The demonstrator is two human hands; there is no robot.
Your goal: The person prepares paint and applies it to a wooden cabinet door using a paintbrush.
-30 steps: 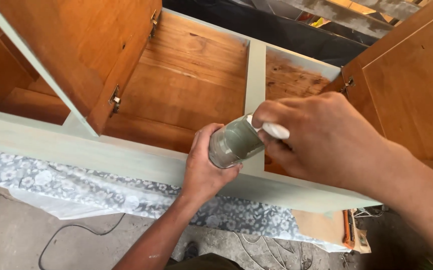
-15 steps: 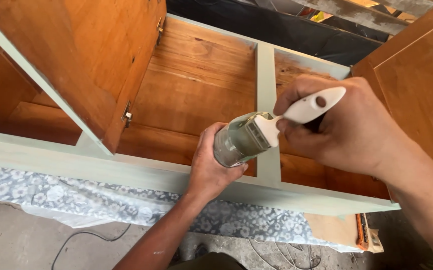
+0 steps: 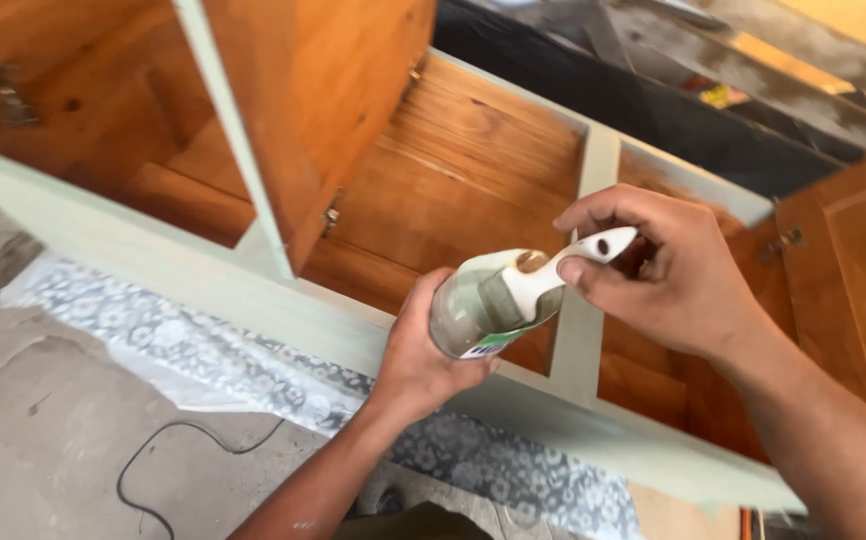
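Paint jar [image 3: 473,312], tipped on its side w/ mouth facing right, held mid-frame above the cabinet's front rail. Pale green paint visible thru the glass, label strip on underside.

Far left: bare concrete floor [image 3: 43,430] w/ a black cable [image 3: 168,470] looping across it. Next to that, patterned drop sheet [image 3: 213,360] spread under the cabinet. Wooden cabinet [image 3: 453,150] lying on its back, frame painted pale green, inside left as orange-brown wood. Open door [image 3: 303,110] standing up at upper left, hinge at its lower edge.

Left hand [image 3: 418,355] coming up from bottom centre, fingers wrapped round the jar from below & behind, thumb pressed on near side. Firm grip.

Paintbrush [image 3: 543,280] w/ white handle, bristles pushed into the jar mouth, handle angled up to the right.

Right hand [image 3: 668,275] entering from right, thumb & forefinger pinching the handle end, other fingers curled loosely behind. Second door [image 3: 853,290] lying open at far right, dark boards [image 3: 713,110] beyond.
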